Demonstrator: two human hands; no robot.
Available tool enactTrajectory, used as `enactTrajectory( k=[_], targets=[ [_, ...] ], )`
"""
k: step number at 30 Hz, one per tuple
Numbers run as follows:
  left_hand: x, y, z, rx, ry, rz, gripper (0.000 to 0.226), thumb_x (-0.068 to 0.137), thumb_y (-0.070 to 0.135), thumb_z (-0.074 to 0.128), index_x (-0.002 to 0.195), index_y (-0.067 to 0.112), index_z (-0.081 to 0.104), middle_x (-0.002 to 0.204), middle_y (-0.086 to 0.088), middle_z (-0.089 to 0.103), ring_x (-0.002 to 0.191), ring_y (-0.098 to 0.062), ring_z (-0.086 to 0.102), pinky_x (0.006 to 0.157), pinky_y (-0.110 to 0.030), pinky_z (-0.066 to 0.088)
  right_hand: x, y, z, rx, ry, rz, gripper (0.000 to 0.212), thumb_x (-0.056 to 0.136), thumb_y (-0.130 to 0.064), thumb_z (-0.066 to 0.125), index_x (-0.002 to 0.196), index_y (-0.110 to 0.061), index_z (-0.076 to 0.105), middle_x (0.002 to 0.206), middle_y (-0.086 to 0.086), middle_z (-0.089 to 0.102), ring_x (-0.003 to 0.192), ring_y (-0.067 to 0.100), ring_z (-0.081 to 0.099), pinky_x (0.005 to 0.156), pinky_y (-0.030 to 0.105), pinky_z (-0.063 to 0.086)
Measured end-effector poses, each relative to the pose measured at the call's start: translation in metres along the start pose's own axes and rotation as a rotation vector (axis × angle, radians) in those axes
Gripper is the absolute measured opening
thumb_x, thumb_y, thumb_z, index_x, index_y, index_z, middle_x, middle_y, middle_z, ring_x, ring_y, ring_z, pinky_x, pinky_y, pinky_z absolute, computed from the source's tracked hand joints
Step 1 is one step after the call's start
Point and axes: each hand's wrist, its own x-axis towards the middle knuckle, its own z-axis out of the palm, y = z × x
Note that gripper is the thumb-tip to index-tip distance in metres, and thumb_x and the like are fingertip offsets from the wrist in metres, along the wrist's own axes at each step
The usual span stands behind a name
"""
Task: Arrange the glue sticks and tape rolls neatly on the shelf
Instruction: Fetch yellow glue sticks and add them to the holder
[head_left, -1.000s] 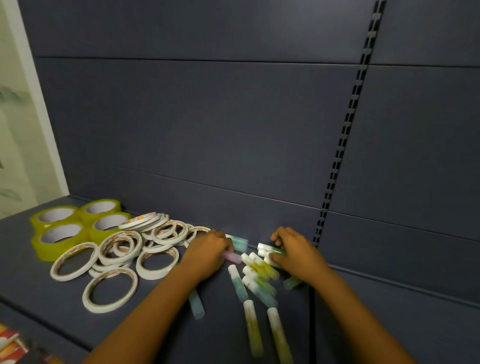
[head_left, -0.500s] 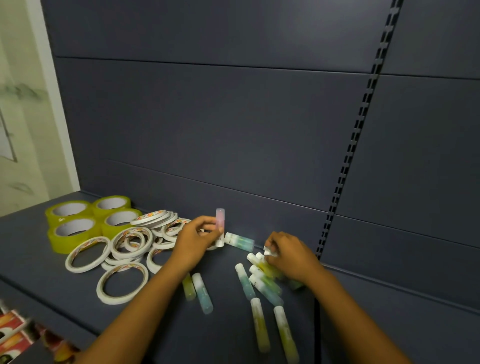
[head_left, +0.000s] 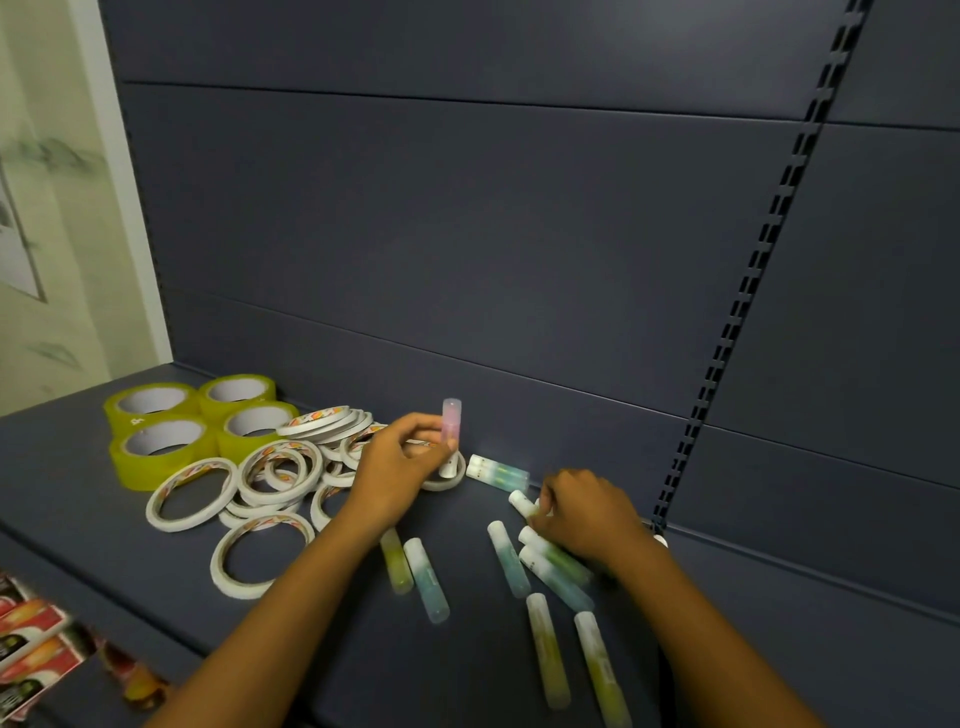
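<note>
The left hand (head_left: 397, 467) is pinching a pink glue stick (head_left: 451, 422) upright, white tape rolls (head_left: 283, 470) crowding beside its fingers; the right hand (head_left: 584, 512) is gripping glue sticks (head_left: 553, 558) lying on the shelf (head_left: 130, 561).

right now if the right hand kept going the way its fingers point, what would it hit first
Probably the teal glue stick lying by the back panel: the right hand points up-left over the jumbled sticks. Depth is unclear, and its fingertips may already touch a white-capped stick.

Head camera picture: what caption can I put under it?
Left hand stands a pink glue stick upright on the shelf; right hand gathers more.
</note>
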Motion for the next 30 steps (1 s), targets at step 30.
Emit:
enactTrajectory(
  k=[30],
  targets=[
    [-0.045, 0.097, 0.178, -0.234, -0.223, 0.102, 0.014, 0.085, 0.009, 0.072, 0.099, 0.012, 0.069, 0.090, -0.004, 0.072, 0.082, -0.013, 0.069, 0.076, -0.029, 0.057, -0.140, 0.154, -0.079, 0.753, 0.519, 0.252, 0.013, 0.082, -0.005, 0.073, 0.091, -0.001, 0.065, 0.066, -0.003, 0.050, 0.058, 0.005, 0.042, 0.062, 0.020, 0.040]
  ],
)
